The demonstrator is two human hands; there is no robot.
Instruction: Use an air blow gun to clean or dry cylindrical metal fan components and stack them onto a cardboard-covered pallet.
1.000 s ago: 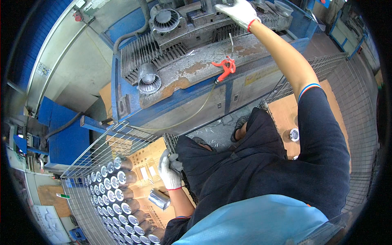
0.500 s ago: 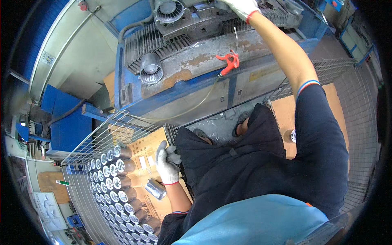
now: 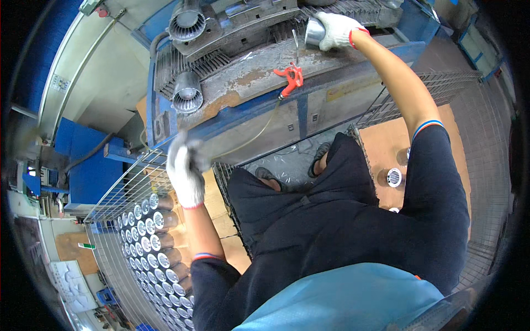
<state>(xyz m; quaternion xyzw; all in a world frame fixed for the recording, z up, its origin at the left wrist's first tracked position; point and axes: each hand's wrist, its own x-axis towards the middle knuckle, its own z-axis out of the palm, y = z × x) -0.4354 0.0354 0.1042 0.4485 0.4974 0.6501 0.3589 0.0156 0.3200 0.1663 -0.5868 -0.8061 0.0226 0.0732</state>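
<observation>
My gloved right hand is wrapped round a grey cylindrical metal housing at the right side of the machine bench. Over the near-left edge of the bench hovers my gloved left hand; its fingers are smeared by motion, so a hold cannot be made out. A finned cylindrical housing sits on the left part of the bench. Another finned housing rests on the raised fixture behind it. A red air blow gun lies at the bench's front edge, its hose hanging down.
On my left, a wire cage holds rows of housings standing on cardboard. A second cage on my right has cardboard with a few housings on it. Metal chips litter the floor round my feet.
My left hand has risen from beside a loose housing in the left cage towards the bench. The right hand has come nearer from the back of the bench, with a housing now visible in it.
</observation>
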